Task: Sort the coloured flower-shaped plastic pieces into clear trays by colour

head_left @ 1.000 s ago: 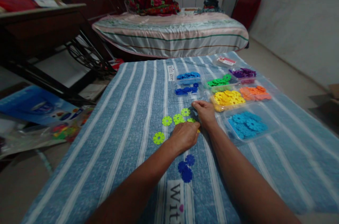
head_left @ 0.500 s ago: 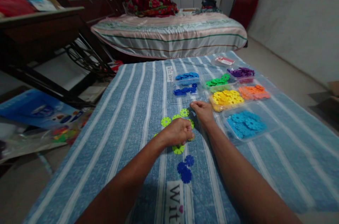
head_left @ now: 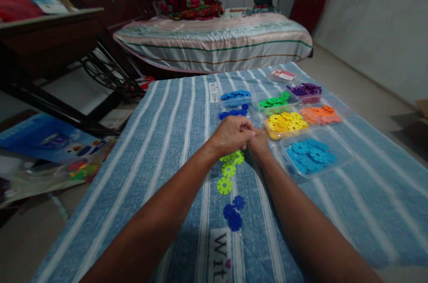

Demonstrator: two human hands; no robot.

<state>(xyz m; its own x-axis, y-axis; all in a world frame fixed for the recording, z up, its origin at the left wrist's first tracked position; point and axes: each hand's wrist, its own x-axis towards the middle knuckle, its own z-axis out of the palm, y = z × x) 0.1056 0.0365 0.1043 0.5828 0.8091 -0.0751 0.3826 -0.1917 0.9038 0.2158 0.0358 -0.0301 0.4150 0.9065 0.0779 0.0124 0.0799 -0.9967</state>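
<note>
My left hand (head_left: pixel 233 133) is closed, its fingertips pressed up against my right hand (head_left: pixel 259 144). The right hand is closed in a pinch; whatever lies between the fingers of either hand is hidden. Just below the hands, several yellow-green notched discs (head_left: pixel 228 169) lie in a curved row on the cloth, partly covered by my left hand and wrist. Closer to me is a small cluster of dark blue notched discs (head_left: pixel 234 221). Beyond my left hand stands a clear tray with more dark blue discs (head_left: pixel 230 114).
Clear trays hold yellow discs (head_left: pixel 288 123), orange discs (head_left: pixel 321 115), green discs (head_left: pixel 274 102), purple discs (head_left: pixel 305 90) and light blue discs (head_left: pixel 310 156) on the right. Blue discs (head_left: pixel 236 95) fill a tray farther back. A striped cloth (head_left: pixel 160 140) covers the table; a bed (head_left: pixel 214 47) stands behind.
My left hand has moved away from me and up to my right hand, uncovering yellow-green discs in the row. My right hand has stayed nearly in place.
</note>
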